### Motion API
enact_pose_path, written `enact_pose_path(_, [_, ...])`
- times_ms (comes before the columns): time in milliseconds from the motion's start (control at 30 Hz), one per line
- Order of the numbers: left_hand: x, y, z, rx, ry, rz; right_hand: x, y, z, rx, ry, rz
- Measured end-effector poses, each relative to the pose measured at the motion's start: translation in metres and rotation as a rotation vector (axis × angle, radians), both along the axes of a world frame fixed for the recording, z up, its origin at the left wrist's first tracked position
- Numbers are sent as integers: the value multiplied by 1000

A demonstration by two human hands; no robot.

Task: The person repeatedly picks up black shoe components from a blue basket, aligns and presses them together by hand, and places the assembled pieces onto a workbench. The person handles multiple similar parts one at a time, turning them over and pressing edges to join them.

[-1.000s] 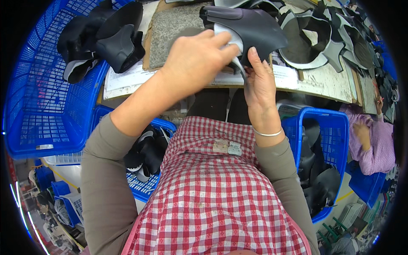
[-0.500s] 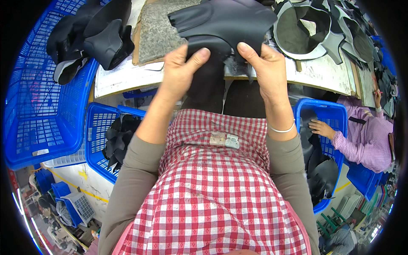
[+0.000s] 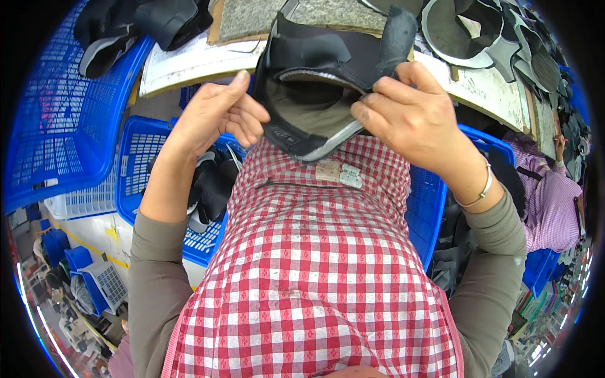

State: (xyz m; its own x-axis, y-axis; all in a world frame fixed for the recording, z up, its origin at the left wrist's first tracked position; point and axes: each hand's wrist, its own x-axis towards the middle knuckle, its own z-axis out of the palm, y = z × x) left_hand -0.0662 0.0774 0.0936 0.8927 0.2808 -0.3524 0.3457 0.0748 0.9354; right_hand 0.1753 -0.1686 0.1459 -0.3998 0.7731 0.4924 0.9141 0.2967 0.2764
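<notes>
A black shoe upper (image 3: 309, 53) hangs in front of my apron at the table's near edge. Its opening faces me, showing a grey-olive lining and a light grey strip along the lower rim. My right hand (image 3: 409, 116) pinches the upper's right side, fingers closed on the edge. My left hand (image 3: 224, 113) is open at the left side, fingers spread and thumb up, its fingertips close to the upper. Whether those fingertips touch it, I cannot tell.
A worktable (image 3: 189, 66) carries a grey felt-like pad (image 3: 252, 19) and more cut uppers (image 3: 463, 31) at the right. Blue baskets (image 3: 69, 138) stand left; another basket (image 3: 428, 201) sits beside my right arm. A co-worker in a pink checked sleeve (image 3: 551, 195) is at far right.
The upper has come nearer to me and turned, so its lined opening now shows. My left hand has let go and moved left; my right hand has kept its hold.
</notes>
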Motion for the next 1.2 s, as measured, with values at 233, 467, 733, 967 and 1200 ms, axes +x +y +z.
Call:
enact_pose_path(233, [9,-30,-15,-407,201,-28,-8,-15,-8,-53,-25,153])
enact_pose_path(467, [35,-62,-53,-820,10,-34,-14,-22,-23,-256,-80,210])
enact_pose_path(733, [35,-86,-82,-820,-112,103,-8,-28,-40,-174,71,172])
enact_pose_path(967, [31,-95,-47,746,104,-124,-17,-37,-74,-238,261,-41])
enact_pose_path(1200, [64,-86,-22,563,-177,-299,-36,-39,-74,-186,208,-106])
